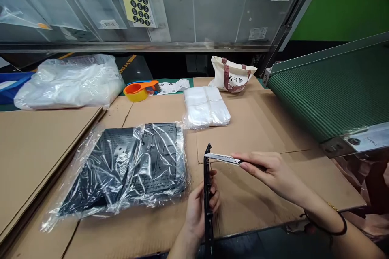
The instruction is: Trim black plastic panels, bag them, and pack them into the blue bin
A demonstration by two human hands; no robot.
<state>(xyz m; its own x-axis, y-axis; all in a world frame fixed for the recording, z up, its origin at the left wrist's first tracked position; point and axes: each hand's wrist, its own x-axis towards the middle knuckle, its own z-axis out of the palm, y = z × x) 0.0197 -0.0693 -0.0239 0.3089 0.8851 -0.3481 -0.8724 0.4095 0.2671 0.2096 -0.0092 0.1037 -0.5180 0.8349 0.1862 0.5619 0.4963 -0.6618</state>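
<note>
My left hand (199, 206) is wrapped round a thin black plastic panel (208, 194), held upright with its narrow edge towards me. In my right hand (267, 168) is a utility knife (225, 159) with a dark handle. Its blade points left, and the tip meets or overlaps the panel's edge near the top; I cannot tell whether it presses in. Left of my hands, black plastic panels (161, 158) lie in clear plastic wrapping on the cardboard.
Cardboard (255, 129) covers the table. Behind are a stack of clear bags (206, 107), a tape dispenser (139, 90), a cloth bag (232, 75) and a large plastic bundle (73, 83). A green conveyor belt (334, 89) stands at right, a raised cardboard sheet (39, 153) at left.
</note>
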